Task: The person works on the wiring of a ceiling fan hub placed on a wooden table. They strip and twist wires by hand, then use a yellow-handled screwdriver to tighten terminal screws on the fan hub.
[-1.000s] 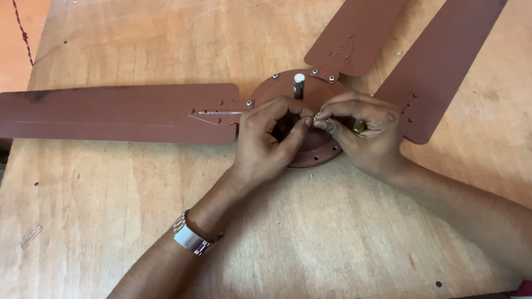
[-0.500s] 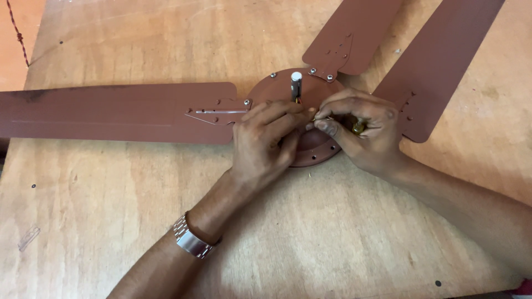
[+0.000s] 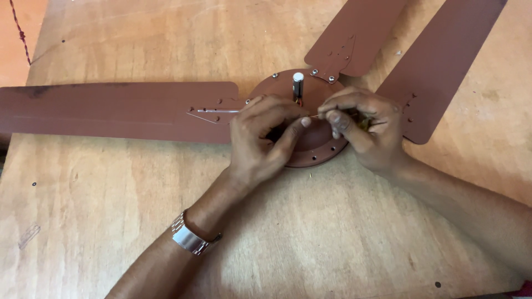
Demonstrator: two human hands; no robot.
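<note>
The left hand (image 3: 260, 138) rests on the round brown motor housing (image 3: 316, 147) of a ceiling fan, fingers curled over its middle and the thumb stretched toward the right. The right hand (image 3: 363, 130) sits just beside it on the housing's right part, its fingertips pinched narrow on what looks like a thin wire or pin (image 3: 315, 116) that runs between the two hands; the thing is too fine and too hidden by fingers to name with certainty. Something small and yellowish shows under the right palm, but I cannot tell what it is.

A short metal shaft (image 3: 297, 84) stands upright from the housing just behind the fingers. Three brown blades spread from the hub: a long one (image 3: 111, 111) reaching left, one (image 3: 354, 36) pointing to the upper edge, and one (image 3: 443, 66) to the upper right. All three lie against the housing with screws showing at their roots, so by the look of it the blades are already mounted, and the fine work at the centre of the hub is what is in hand; whether it is near done cannot be read.

The fan lies flat on a wooden bench (image 3: 332, 238). A metal wristwatch (image 3: 191, 238) circles the left wrist.
</note>
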